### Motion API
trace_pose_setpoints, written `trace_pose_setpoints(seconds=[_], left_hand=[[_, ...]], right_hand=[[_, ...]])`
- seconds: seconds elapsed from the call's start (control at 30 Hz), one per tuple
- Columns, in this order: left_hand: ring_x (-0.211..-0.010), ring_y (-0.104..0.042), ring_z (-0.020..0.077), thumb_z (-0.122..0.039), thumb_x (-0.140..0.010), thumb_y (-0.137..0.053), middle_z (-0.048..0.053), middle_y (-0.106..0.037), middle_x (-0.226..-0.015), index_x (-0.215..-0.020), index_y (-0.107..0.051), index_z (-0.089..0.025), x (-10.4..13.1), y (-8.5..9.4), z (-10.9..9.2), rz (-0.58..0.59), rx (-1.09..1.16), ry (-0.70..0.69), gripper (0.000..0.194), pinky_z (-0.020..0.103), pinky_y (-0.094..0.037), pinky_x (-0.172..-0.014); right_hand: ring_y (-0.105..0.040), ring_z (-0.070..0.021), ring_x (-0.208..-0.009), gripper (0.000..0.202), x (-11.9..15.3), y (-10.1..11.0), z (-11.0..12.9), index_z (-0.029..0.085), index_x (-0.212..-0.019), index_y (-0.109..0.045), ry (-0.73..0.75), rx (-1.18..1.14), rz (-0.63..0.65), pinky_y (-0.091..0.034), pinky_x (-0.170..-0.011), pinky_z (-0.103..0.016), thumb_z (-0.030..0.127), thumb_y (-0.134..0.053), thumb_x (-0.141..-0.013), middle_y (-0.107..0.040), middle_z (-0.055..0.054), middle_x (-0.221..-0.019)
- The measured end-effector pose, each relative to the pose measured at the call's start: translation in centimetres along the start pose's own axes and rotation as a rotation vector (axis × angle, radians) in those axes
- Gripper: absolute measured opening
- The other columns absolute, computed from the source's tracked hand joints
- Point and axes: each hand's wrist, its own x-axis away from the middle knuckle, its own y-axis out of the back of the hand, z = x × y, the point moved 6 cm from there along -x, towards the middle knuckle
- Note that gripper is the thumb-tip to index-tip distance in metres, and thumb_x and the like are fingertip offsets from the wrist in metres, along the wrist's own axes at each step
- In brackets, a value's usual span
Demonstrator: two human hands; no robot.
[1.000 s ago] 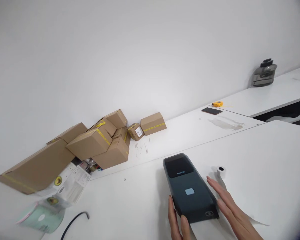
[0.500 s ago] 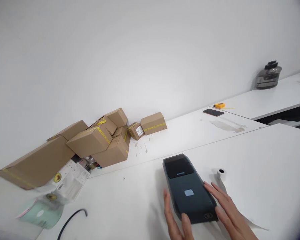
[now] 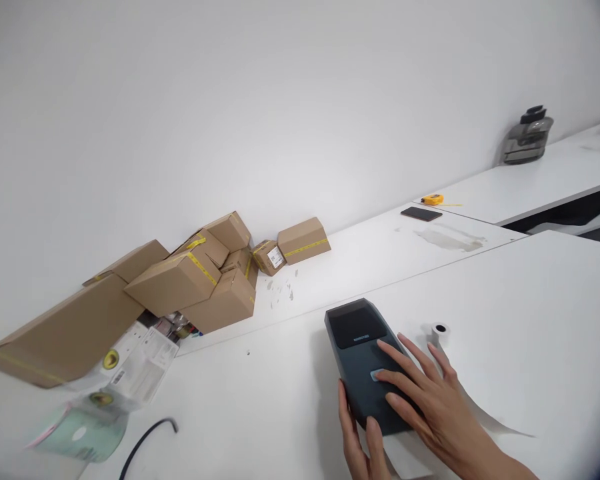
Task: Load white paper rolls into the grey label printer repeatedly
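A dark blue-grey box-shaped device (image 3: 353, 363) with a black glossy panel at its far end and a light blue button (image 3: 377, 375) rests on the white table. My left hand (image 3: 357, 440) grips its lower left corner, with one finger along the side and the thumb at the near edge. Spread over the device's right side is my right hand (image 3: 430, 393), one fingertip on the light blue button. Its palm hides the near right corner. Just beyond the right hand lies a small white paper roll (image 3: 440, 330), and a strip of paper trails toward me beside the wrist.
Several cardboard boxes (image 3: 175, 280) are heaped against the wall at left. Plastic packages (image 3: 145, 363), a green pouch (image 3: 80, 433) and a black cable (image 3: 147, 437) lie nearer. Farther right are a phone (image 3: 421, 214), a yellow tape measure (image 3: 433, 199) and a grey bottle (image 3: 527, 140).
My right hand has moved from the device's right edge up and left over its top, reaching the button. The left hand stays at the corner. The view has shifted slightly.
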Motion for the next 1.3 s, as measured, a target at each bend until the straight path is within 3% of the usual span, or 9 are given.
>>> trace_pose_setpoints(seconds=[0.13, 0.27, 0.43, 0.6, 0.77, 0.9, 1.07, 1.17, 1.3], left_hand=[[-0.150, -0.026, 0.0274, -0.068, -0.087, -0.041, 0.008, -0.025, -0.164, -0.156, -0.025, -0.016, 0.3, 0.0, 0.3, -0.004, 0.037, -0.060, 0.088, 0.032, -0.032, -0.118], [-0.153, -0.015, 0.0239, -0.070, -0.089, -0.033, 0.007, -0.021, -0.165, -0.156, -0.026, -0.014, -0.1, 0.3, 0.8, 0.002, -0.038, -0.118, 0.087, 0.031, -0.022, -0.122], [-0.152, -0.019, 0.0230, -0.070, -0.090, -0.032, 0.008, -0.025, -0.164, -0.154, -0.032, -0.013, -0.2, 0.5, -0.9, -0.041, -0.042, -0.200, 0.085, 0.029, -0.027, -0.120], [-0.149, -0.028, 0.0218, -0.062, -0.094, -0.038, 0.005, -0.036, -0.160, -0.148, -0.044, -0.019, -1.8, 0.6, -7.3, -0.045, 0.036, -0.317, 0.069, 0.031, -0.025, -0.121], [-0.137, -0.048, 0.0218, -0.052, -0.096, -0.043, 0.010, -0.058, -0.142, -0.139, -0.051, -0.021, -7.9, 0.0, -12.8, -0.043, 0.066, -0.354, 0.054, 0.035, -0.036, -0.115], [-0.133, -0.050, 0.0255, -0.037, -0.087, -0.060, 0.015, -0.055, -0.143, -0.128, -0.059, -0.017, -12.6, -1.4, -11.1, 0.049, -0.136, -0.236, 0.045, 0.039, -0.037, -0.112], [-0.132, -0.051, 0.0297, -0.033, -0.078, -0.069, 0.016, -0.059, -0.138, -0.127, -0.058, -0.016, -13.3, -2.1, -7.8, 0.103, -0.213, -0.191, 0.053, 0.039, -0.043, -0.105], [-0.124, -0.058, 0.0270, -0.034, -0.082, -0.064, 0.016, -0.062, -0.135, -0.129, -0.056, -0.016, -12.4, -2.2, -7.0, 0.126, -0.227, -0.192, 0.051, 0.035, -0.046, -0.101], [-0.125, -0.058, 0.0238, -0.035, -0.089, -0.055, 0.015, -0.060, -0.137, -0.132, -0.052, -0.018, -11.6, -2.4, -6.9, 0.132, -0.220, -0.219, 0.047, 0.033, -0.046, -0.101]], right_hand=[[-0.029, -0.0308, -0.148, 0.041, 2.4, -2.1, -2.2, 0.041, -0.138, -0.052, -0.300, -0.463, 0.126, -0.041, -0.112, -0.053, 0.047, -0.043, -0.099, -0.031, 0.003, -0.162], [-0.030, -0.0284, -0.148, 0.059, 4.8, -4.6, -4.3, 0.037, -0.155, -0.028, -0.646, -0.778, 0.020, -0.035, -0.117, -0.050, 0.056, -0.028, -0.099, -0.026, 0.001, -0.164], [-0.029, -0.0310, -0.148, 0.062, 4.1, -4.2, -4.3, 0.040, -0.154, -0.030, -0.636, -0.774, 0.002, -0.031, -0.119, -0.053, 0.060, -0.030, -0.096, -0.032, 0.005, -0.162], [-0.028, -0.0322, -0.148, 0.053, -2.3, 0.2, -3.4, 0.043, -0.150, -0.033, -0.384, -0.571, -0.025, -0.028, -0.118, -0.061, 0.054, -0.031, -0.099, -0.035, 0.005, -0.160], [-0.050, -0.0281, -0.132, 0.050, -13.0, 3.0, -3.2, 0.031, -0.144, -0.042, -0.175, -0.504, -0.163, -0.041, -0.110, -0.049, 0.051, -0.034, -0.099, -0.052, -0.006, -0.147], [-0.059, -0.0287, -0.121, 0.051, -19.5, 2.2, -4.8, 0.029, -0.137, -0.049, -0.285, -0.462, -0.109, -0.046, -0.102, -0.047, 0.056, -0.030, -0.099, -0.062, -0.006, -0.136], [-0.066, -0.0355, -0.105, 0.059, -24.3, 0.5, -6.9, 0.026, -0.118, -0.063, -0.379, -0.436, -0.044, -0.050, -0.090, -0.052, 0.064, -0.023, -0.097, -0.073, -0.010, -0.113], [-0.068, -0.0350, -0.102, 0.060, -25.2, -0.1, -7.5, 0.024, -0.113, -0.065, -0.383, -0.451, -0.011, -0.051, -0.089, -0.052, 0.066, -0.025, -0.097, -0.074, -0.011, -0.108], [-0.059, -0.0302, -0.125, 0.058, -23.5, 0.8, -7.3, 0.026, -0.140, -0.048, -0.312, -0.509, -0.023, -0.047, -0.101, -0.045, 0.063, -0.032, -0.098, -0.060, -0.010, -0.140]])
